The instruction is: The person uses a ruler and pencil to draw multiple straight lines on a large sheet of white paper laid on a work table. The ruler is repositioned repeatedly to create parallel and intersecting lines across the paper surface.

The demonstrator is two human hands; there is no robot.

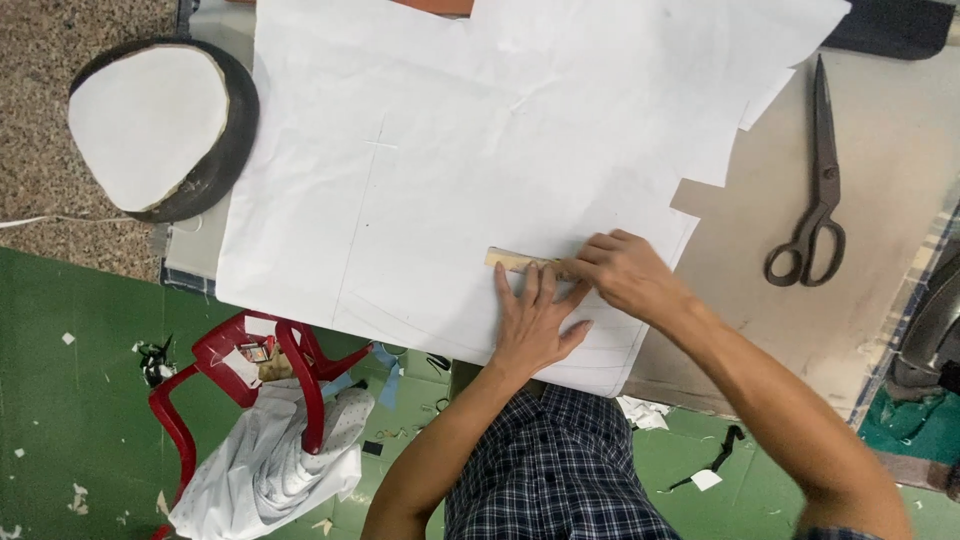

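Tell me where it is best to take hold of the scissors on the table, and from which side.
Take the scissors by the two finger loops, coming from the near edge of the table. The loops lie toward the person and the closed blades point away. Nothing covers them, and the right hand is the nearer one.

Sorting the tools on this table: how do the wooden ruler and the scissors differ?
The ruler is pale wood; the scissors are dark metal. The ruler lies on the white paper under both hands, left hand and right hand; the scissors lie untouched, blades shut, on the bare table. Both lie flat.
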